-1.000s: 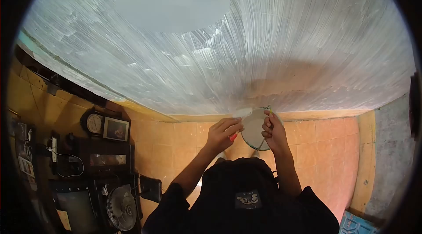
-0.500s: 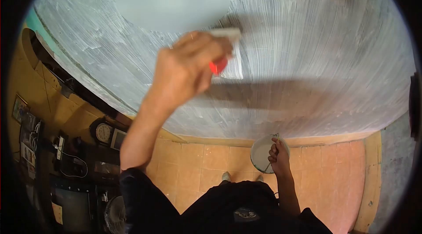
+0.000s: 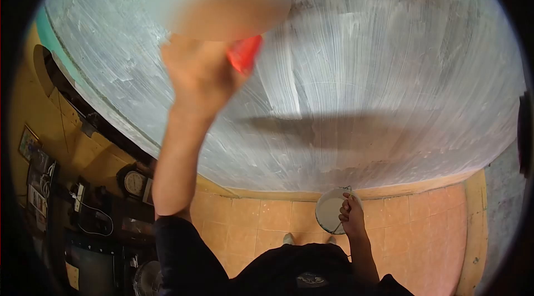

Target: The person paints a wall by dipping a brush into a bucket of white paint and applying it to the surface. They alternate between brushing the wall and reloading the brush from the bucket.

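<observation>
My left hand (image 3: 200,62) is raised in front of the wall and closed around a paintbrush with a red handle (image 3: 245,54). The pale bristle end of the brush shows near the top of the view, against the wall. A blurred oval hides most of my fingers and the middle of the brush. Streaky whitish paint covers the wall (image 3: 356,68) in long strokes. Low on the right, my right hand (image 3: 351,215) grips the wire handle of a bucket (image 3: 329,207). Pale liquid paint is inside the bucket, which hangs near the base of the wall.
Orange floor tiles (image 3: 278,215) lie below, with my feet close to the wall. On the left are a clock (image 3: 134,182), a white cable (image 3: 103,233), a fan (image 3: 149,278) and a dark screen (image 3: 89,262). A yellow ledge (image 3: 473,235) borders the right side.
My left hand has moved up and to the left with the paintbrush, leaving fresh white strokes below. In view, the bucket and my right hand sit slightly lower.
</observation>
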`<state>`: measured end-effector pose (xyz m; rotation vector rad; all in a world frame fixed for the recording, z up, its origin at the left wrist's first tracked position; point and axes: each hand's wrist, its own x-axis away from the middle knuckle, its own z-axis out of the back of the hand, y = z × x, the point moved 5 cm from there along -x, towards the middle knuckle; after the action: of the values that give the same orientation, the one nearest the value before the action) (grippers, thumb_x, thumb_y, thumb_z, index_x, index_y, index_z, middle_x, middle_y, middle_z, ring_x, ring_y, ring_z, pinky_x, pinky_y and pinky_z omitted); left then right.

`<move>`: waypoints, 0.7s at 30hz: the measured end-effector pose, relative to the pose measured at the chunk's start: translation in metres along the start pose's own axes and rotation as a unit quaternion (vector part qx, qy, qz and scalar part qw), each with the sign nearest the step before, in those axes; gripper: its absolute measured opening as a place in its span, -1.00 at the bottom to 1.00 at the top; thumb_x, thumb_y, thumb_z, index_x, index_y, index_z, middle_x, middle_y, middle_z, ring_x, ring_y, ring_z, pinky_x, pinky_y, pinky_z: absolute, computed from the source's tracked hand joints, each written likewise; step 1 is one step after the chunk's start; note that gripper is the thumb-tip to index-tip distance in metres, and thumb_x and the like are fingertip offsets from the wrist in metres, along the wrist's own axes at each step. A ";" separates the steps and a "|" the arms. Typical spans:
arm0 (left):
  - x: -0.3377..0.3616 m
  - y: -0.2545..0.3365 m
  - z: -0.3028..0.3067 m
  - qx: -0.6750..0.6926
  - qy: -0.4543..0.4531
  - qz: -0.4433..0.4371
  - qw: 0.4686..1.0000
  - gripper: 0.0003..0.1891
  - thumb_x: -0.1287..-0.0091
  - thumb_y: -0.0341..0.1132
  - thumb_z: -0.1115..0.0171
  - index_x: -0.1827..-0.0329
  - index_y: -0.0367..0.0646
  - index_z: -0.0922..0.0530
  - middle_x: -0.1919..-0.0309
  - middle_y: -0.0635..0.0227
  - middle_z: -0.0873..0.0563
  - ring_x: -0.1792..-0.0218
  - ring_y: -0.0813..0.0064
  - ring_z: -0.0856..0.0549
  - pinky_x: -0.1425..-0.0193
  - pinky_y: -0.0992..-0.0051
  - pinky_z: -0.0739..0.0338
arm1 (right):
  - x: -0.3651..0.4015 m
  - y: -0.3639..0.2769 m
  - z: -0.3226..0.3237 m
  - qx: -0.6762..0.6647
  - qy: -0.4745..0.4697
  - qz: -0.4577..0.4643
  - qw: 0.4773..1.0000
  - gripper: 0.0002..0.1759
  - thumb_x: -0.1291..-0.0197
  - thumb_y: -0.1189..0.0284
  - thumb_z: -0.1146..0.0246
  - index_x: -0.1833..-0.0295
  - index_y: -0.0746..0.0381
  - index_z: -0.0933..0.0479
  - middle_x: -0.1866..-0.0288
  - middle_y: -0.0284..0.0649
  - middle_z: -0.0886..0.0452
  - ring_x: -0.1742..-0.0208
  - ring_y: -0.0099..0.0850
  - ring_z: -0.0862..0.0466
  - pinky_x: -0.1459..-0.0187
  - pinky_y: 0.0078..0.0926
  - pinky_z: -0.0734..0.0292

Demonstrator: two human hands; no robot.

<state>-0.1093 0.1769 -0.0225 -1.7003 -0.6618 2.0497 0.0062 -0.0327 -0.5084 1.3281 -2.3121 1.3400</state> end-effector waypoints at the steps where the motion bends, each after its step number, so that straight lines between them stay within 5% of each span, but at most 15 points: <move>1: 0.013 0.009 -0.010 0.019 -0.012 0.057 0.998 -0.87 -0.10 -0.57 -0.39 0.31 -0.21 -0.67 0.33 0.25 -0.76 0.24 0.33 -0.75 0.14 0.43 -0.64 | 0.001 0.000 0.001 0.003 -0.001 0.000 1.000 -0.76 -0.52 0.31 0.08 -0.12 0.16 -0.39 0.51 -0.48 -0.24 0.62 -0.70 -0.15 0.62 -0.71 -0.04; 4: 0.077 0.053 -0.038 -0.050 -0.066 0.040 0.996 -0.84 -0.03 -0.38 -0.48 0.36 -0.05 -0.65 0.24 0.37 -0.71 0.18 0.33 -0.74 0.26 0.47 -0.64 | 0.003 -0.002 0.004 0.014 0.005 -0.004 1.000 -0.75 -0.53 0.31 0.10 -0.13 0.18 -0.38 0.51 -0.49 -0.26 0.62 -0.71 -0.15 0.60 -0.73 -0.05; 5: 0.092 0.072 -0.044 -0.063 -0.059 0.029 0.996 -0.80 -0.05 -0.35 -0.46 0.31 0.02 -0.59 0.25 0.48 -0.70 0.18 0.47 -0.70 0.39 0.63 -0.65 | 0.003 -0.002 0.004 0.012 0.003 -0.002 1.000 -0.75 -0.53 0.31 0.10 -0.13 0.18 -0.38 0.51 -0.49 -0.26 0.62 -0.71 -0.15 0.60 -0.73 -0.05; 12: 0.241 0.200 -0.071 0.028 -0.204 0.113 0.972 -0.70 -0.15 -0.29 -0.32 0.02 0.06 -0.63 -0.13 0.26 -0.64 0.01 0.33 -0.69 0.23 0.56 -0.67 | 0.002 -0.003 0.020 0.024 0.014 -0.012 1.000 -0.75 -0.51 0.30 0.08 -0.12 0.17 -0.37 0.51 -0.49 -0.24 0.62 -0.71 -0.16 0.62 -0.72 -0.05; 21: 0.294 0.243 -0.078 0.196 -0.316 0.250 0.894 -0.63 0.01 -0.42 -0.39 0.07 0.01 -0.65 0.02 0.40 -0.68 0.06 0.32 -0.69 0.26 0.45 -0.68 | 0.007 -0.007 0.025 0.044 0.014 -0.011 0.999 -0.74 -0.52 0.30 0.08 -0.13 0.19 -0.37 0.50 -0.49 -0.25 0.62 -0.72 -0.16 0.62 -0.73 -0.05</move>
<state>-0.0873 0.1582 -0.4108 -1.0186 0.0652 2.8906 0.0144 -0.0574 -0.5154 1.3464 -2.2391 1.4587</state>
